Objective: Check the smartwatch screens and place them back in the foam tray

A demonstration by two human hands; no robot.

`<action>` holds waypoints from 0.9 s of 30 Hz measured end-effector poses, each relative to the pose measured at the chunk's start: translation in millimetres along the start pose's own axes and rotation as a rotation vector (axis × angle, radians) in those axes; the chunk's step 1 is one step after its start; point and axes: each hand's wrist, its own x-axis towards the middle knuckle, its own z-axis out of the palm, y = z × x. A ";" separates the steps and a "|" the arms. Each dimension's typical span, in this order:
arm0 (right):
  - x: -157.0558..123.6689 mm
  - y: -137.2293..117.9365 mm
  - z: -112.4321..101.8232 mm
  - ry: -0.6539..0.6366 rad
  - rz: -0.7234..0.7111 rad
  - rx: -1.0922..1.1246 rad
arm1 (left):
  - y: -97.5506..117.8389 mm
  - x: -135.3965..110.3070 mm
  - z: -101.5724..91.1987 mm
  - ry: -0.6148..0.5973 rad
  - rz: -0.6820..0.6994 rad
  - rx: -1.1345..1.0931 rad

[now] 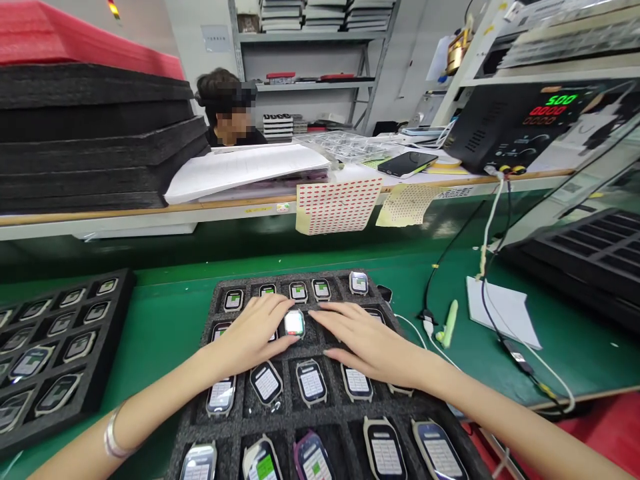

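A black foam tray [295, 350] in front of me holds rows of smartwatch bodies without straps, most with lit screens. My left hand [253, 333] has its fingers at the top and its thumb at the bottom of one smartwatch [295, 323], whose screen glows white with red and green at its lower edge. Just right of that watch, my right hand [357, 337] hovers over the tray, thumb and fingers apart, with nothing visible between them. Both hands partly cover neighbouring watches. A watch with a purple case [313, 457] lies in the nearest row.
Another foam tray of watches [65, 347] lies at left, beside stacked black foam [90, 133]. A power supply [525, 127] and a phone [407, 164] stand on the raised shelf. Cables [493, 293] and a white pad [505, 310] are at right. A person [227, 110] sits beyond.
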 end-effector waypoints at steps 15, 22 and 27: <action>55.4 15.7 29.0 -0.032 0.088 -0.043 | -9.3 -15.5 1.3 0.088 -0.119 -0.099; 47.5 16.5 14.6 0.104 0.097 -0.048 | -7.1 -16.9 -5.7 0.048 -0.124 -0.068; 50.4 11.9 25.3 0.115 0.118 -0.088 | -4.7 -11.6 -2.3 0.037 -0.102 -0.021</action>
